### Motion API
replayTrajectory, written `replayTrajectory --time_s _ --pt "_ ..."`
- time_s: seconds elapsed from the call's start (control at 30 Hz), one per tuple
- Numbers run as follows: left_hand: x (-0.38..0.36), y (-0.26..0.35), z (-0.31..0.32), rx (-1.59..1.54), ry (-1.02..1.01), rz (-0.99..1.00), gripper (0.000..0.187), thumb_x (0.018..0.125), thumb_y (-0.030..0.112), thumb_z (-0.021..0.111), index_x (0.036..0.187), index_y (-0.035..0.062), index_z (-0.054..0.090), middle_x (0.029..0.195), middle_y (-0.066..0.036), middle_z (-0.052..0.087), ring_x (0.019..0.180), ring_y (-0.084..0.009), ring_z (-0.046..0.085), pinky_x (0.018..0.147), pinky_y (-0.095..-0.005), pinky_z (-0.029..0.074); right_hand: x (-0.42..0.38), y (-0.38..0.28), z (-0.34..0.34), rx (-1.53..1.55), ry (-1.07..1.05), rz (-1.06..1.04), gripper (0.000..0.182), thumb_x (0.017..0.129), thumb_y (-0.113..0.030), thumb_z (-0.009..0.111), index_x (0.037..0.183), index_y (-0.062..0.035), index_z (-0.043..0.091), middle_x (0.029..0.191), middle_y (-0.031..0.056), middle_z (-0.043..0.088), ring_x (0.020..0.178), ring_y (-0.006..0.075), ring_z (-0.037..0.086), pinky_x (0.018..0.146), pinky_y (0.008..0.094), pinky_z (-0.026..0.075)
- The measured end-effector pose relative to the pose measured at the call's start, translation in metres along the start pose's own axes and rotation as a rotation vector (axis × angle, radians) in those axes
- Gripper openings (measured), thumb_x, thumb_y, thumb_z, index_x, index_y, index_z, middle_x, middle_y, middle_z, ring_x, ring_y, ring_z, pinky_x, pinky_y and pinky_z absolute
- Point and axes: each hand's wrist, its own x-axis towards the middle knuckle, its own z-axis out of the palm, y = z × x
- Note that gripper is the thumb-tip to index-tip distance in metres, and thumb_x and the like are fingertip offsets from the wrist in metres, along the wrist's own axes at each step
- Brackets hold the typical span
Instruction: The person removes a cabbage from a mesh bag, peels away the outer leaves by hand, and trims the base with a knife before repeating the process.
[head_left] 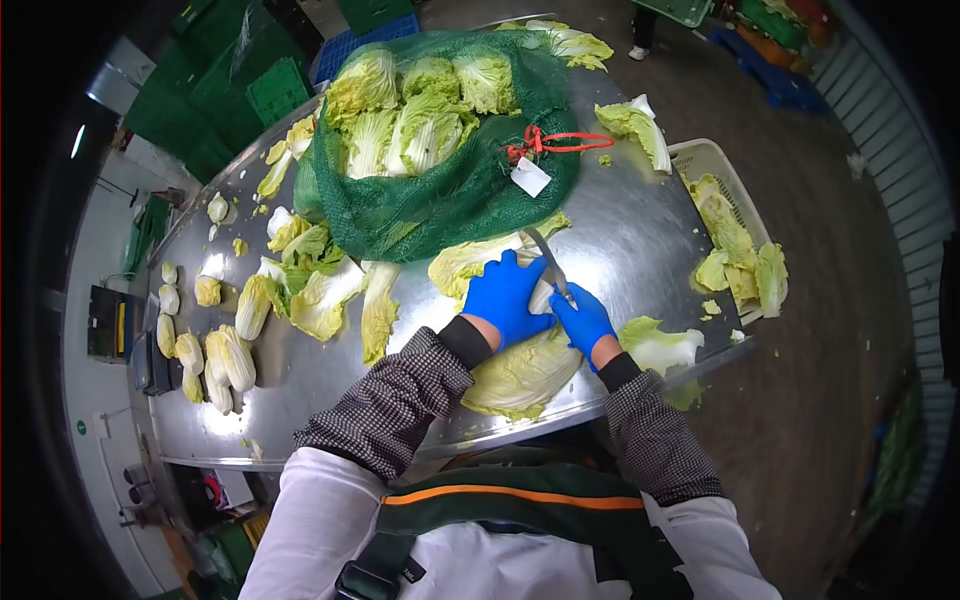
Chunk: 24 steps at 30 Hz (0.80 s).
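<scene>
A napa cabbage (530, 372) lies on the metal table in front of me, its leafy end toward my body. My left hand (508, 297), in a blue glove, grips it near the base end from the left side. In my blue-gloved right hand (584, 320) is a knife (549, 258), its curved blade pointing away from me over the cabbage's base end. Loose outer leaves (462, 262) lie just beyond my left hand. Another pale leaf (660, 347) rests by the table edge, right of my right hand.
A green mesh sack (450, 215) with several cabbages stands beyond my hands, its red tie and white tag (530, 177) on the right. Trimmed cabbage hearts (230, 358) sit at the left. A cream crate (712, 152) of leaves adjoins the right edge. A person's foot (639, 52) shows far back.
</scene>
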Motion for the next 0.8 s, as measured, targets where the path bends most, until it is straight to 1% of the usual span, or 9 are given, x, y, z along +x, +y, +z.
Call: replayTrajectory --time_s 0.23,0.37,0.43,0.5,0.53,0.6,0.67,0.73,0.8 --pt "-0.014 -0.049 0.015 -0.471 0.223 0.058 0.052 0.075 0.026 0.071 0.119 0.0070 0.051 0.112 -0.017 0.055 0.106 -0.0325 0.056 0.090 -0.0380 0.046 -0.027 -0.026 0.011 -0.141 0.087 -0.126 0.040 0.080 -0.038 0.067 0.102 -0.0068 0.054 0.094 0.0156 0.060 0.087 0.0314 0.060 0.077 0.0382 0.047" --pt "-0.027 -0.086 0.007 -0.478 0.462 -0.085 0.051 0.074 0.019 0.071 0.119 0.0076 0.051 0.113 -0.015 0.057 0.102 -0.0293 0.058 0.088 -0.0360 0.046 -0.036 -0.011 0.016 0.001 0.110 -0.088 0.034 0.073 -0.020 0.067 0.099 -0.0080 0.048 0.093 0.0124 0.057 0.086 0.0299 0.058 0.077 0.0378 0.047" --pt "-0.030 -0.135 0.007 -0.539 0.468 -0.316 0.053 0.073 0.016 0.072 0.120 0.0081 0.050 0.110 -0.015 0.058 0.102 -0.0271 0.058 0.087 -0.0355 0.046 -0.040 0.003 0.018 0.038 0.148 -0.141 0.032 0.072 -0.014 0.064 0.100 -0.0082 0.048 0.095 0.0113 0.057 0.087 0.0293 0.058 0.078 0.0372 0.047" --pt "-0.042 -0.210 0.023 -0.398 0.498 -0.409 0.059 0.069 0.015 0.074 0.123 0.0105 0.049 0.119 -0.016 0.054 0.104 -0.0314 0.057 0.087 -0.0373 0.047 -0.040 0.021 0.022 0.016 0.175 -0.125 0.033 0.072 -0.010 0.061 0.102 -0.0092 0.047 0.096 0.0094 0.057 0.090 0.0275 0.058 0.080 0.0359 0.046" --pt "-0.055 -0.226 0.019 -0.161 0.354 -0.534 0.066 0.068 0.015 0.075 0.127 0.0127 0.047 0.126 -0.017 0.049 0.105 -0.0344 0.057 0.088 -0.0383 0.047 -0.040 0.028 0.023 0.026 0.184 -0.112 0.033 0.072 -0.009 0.061 0.102 -0.0096 0.047 0.096 0.0091 0.057 0.090 0.0272 0.058 0.081 0.0358 0.046" --pt "-0.067 -0.190 -0.010 0.221 0.100 -0.738 0.086 0.063 0.018 0.078 0.139 0.0188 0.037 0.140 -0.018 0.034 0.113 -0.0417 0.050 0.090 -0.0437 0.047 -0.043 0.028 0.023 0.060 0.182 -0.061 0.035 0.072 -0.007 0.060 0.104 -0.0107 0.047 0.096 0.0087 0.057 0.092 0.0265 0.057 0.082 0.0352 0.045" --pt "-0.065 -0.132 -0.026 0.400 0.399 -0.422 0.091 0.063 0.020 0.078 0.142 0.0199 0.033 0.141 -0.020 0.034 0.124 -0.0411 0.039 0.098 -0.0460 0.040 -0.042 0.027 0.027 0.080 0.206 -0.088 0.034 0.072 -0.007 0.060 0.104 -0.0107 0.047 0.096 0.0091 0.057 0.092 0.0268 0.057 0.082 0.0353 0.045" --pt "-0.053 -0.084 -0.022 -0.086 0.581 0.013 0.071 0.073 0.018 0.073 0.136 0.0081 0.042 0.130 -0.020 0.048 0.121 -0.0375 0.044 0.100 -0.0426 0.037 -0.041 0.019 0.027 0.110 0.188 -0.047 0.032 0.073 -0.007 0.060 0.102 -0.0106 0.047 0.097 0.0093 0.057 0.091 0.0276 0.057 0.081 0.0358 0.045" --pt "-0.052 -0.020 0.004 -0.483 0.405 0.017 0.069 0.081 0.025 0.069 0.139 0.0040 0.039 0.127 -0.020 0.051 0.119 -0.0381 0.047 0.102 -0.0418 0.035 -0.046 -0.001 0.025 0.120 0.179 -0.074 0.032 0.072 -0.007 0.060 0.101 -0.0105 0.047 0.097 0.0095 0.057 0.092 0.0281 0.058 0.080 0.0365 0.046"
